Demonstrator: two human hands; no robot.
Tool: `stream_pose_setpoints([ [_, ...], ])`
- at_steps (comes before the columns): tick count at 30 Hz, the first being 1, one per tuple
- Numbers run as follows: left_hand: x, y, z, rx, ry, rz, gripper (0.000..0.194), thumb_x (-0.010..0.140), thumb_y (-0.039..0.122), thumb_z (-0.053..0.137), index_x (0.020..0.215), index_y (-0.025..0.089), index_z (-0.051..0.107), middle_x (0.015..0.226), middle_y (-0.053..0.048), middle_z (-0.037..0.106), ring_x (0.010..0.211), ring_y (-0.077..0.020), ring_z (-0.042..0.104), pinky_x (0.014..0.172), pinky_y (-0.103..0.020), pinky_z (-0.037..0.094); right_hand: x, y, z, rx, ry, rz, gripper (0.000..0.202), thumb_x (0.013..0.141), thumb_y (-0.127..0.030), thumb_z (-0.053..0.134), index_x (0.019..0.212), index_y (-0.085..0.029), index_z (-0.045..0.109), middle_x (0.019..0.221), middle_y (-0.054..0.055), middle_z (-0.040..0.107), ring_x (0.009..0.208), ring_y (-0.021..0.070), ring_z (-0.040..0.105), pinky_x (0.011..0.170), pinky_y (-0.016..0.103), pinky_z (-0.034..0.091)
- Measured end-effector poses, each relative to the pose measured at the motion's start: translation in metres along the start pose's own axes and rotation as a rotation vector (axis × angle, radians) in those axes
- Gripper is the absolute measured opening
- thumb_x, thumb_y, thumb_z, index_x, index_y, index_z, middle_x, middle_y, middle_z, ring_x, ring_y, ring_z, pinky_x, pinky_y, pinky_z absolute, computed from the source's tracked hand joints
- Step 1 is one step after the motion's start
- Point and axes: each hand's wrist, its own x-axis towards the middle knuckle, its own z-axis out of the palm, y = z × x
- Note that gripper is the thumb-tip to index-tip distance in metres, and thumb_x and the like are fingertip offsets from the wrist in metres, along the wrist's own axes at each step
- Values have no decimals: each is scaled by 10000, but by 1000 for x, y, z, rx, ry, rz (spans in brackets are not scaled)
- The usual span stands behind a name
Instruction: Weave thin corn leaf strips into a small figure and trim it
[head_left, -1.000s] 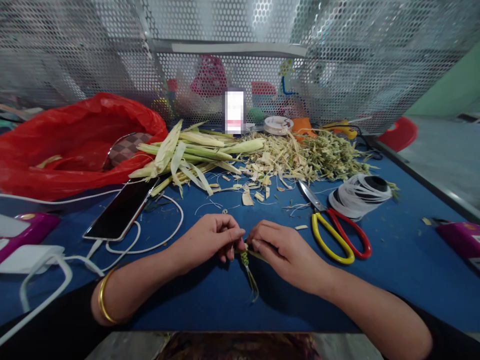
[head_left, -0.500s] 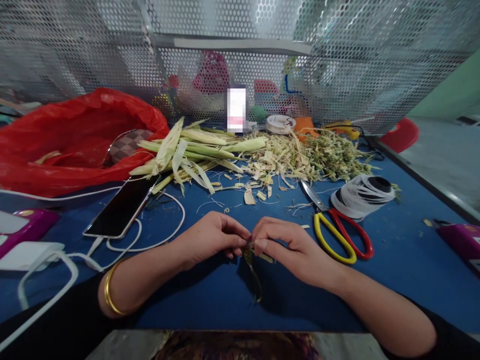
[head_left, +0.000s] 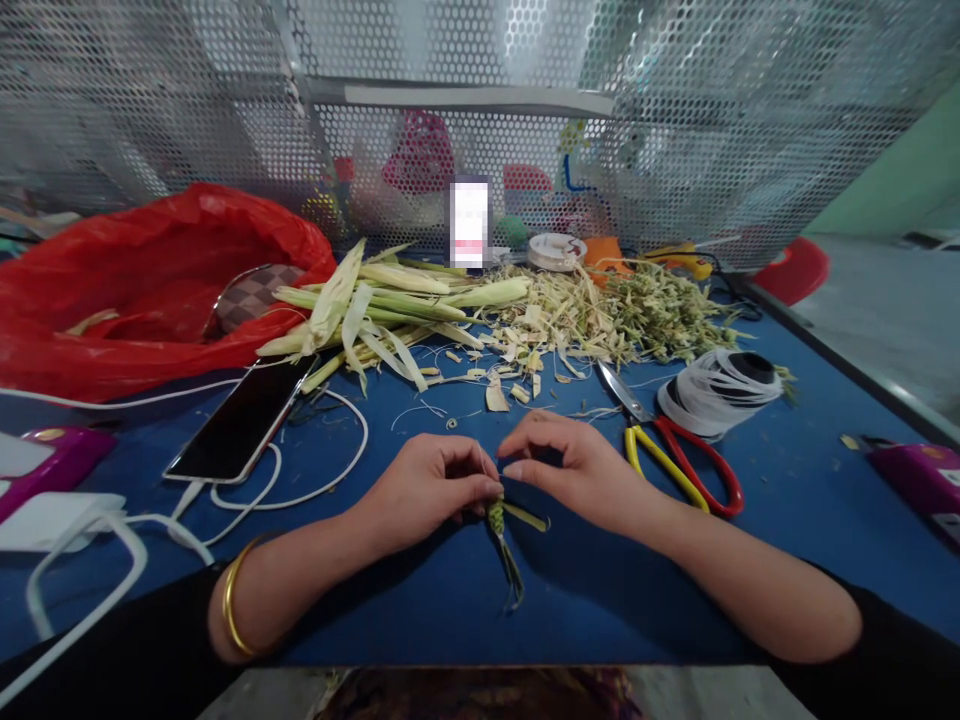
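My left hand [head_left: 427,490] pinches a small braided piece of green husk [head_left: 496,518] between thumb and fingers. The braid hangs down over the blue tabletop, its thin loose ends trailing toward me and a yellowish strip sticking out to the right. A fine thread shows near the left fingertips; where it runs is hard to see. Just right of the braid is my right hand [head_left: 570,470], thumb and forefinger slightly apart, with nothing visible between them. Scissors [head_left: 664,440] with one yellow and one red handle lie beyond my right wrist.
Corn husks [head_left: 390,300], dry scraps [head_left: 555,320] and a green braided heap [head_left: 667,305] lie along the back. A spool of white thread [head_left: 720,395] is at right. At left are a red plastic bag [head_left: 165,370], a phone [head_left: 240,420] and white cables [head_left: 367,430].
My right hand has parted from the braid and its fingers have opened. The left hand still holds the braid, which is now more exposed. The view has shifted slightly.
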Motion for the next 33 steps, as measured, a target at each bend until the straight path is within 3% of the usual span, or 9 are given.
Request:
stream_pose_setpoints([
  [6,2,4,1,25,4,-3,116,740,261,646,732,147,623,600,16,620,554,-96,568,489,-189,421,-4,6,11,-158,-28,10,101,782,-104,651,760,-202,666,775,-1,567,742,134,543,651,255,384],
  [13,5,6,0,-27,53,-44,183,742,309,663,776,166,552,693,-3,678,538,-99,592,439,-181,411,-8,6,11,-91,51,-8,131,843,-158,589,717,-194,592,721,-13,554,679,120,520,620,246,368],
  [20,6,8,-1,-46,73,-36,151,703,259,690,741,148,597,569,27,602,508,-90,556,420,-168,387,-12,-1,8,-209,-19,-136,99,860,-190,608,764,-205,626,709,-25,621,675,111,543,677,270,356],
  [24,5,8,-2,-39,79,-42,140,698,240,691,758,146,608,574,26,596,534,-96,557,444,-174,395,-10,-2,7,-66,-54,-85,94,873,-209,572,806,-205,638,732,-15,643,685,116,573,679,263,410],
  [29,5,6,-3,-8,70,13,123,691,221,696,747,147,616,579,42,566,514,-73,493,448,-171,369,-7,4,12,167,149,83,249,860,-168,514,1105,-196,544,986,52,676,804,140,628,705,274,492],
  [33,6,2,-4,58,68,97,85,707,204,684,745,144,638,621,31,599,563,-74,517,526,-180,405,-7,9,19,217,40,42,307,839,-96,497,1125,-205,528,995,41,683,886,145,645,783,289,503],
])
